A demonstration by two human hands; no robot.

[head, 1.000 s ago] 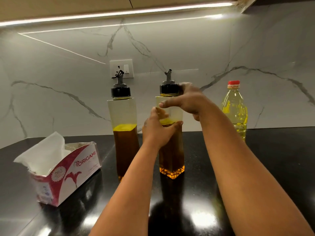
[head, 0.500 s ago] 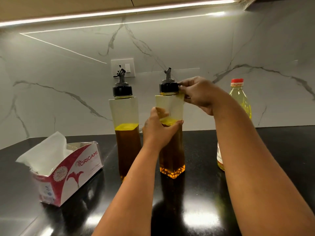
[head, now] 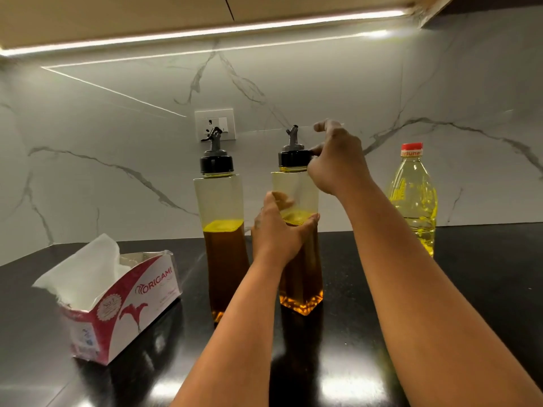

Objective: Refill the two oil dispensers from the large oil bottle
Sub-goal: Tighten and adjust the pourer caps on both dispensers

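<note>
Right hand [head: 335, 160] has rolled further round the black cap [head: 294, 159] since a moment ago, one finger now sticking up.

Left to right: tissue box [head: 117, 292] lower left, first dispenser [head: 219, 201] capped mid-frame, left hand [head: 279, 236] wrapped round the second dispenser [head: 296, 245], right pinching its cap, big oil bottle [head: 412, 195] far right by the wall. I'd clamp the body firm and twist level. Can't tell if the cap's loose; fingertips hide it.
</note>
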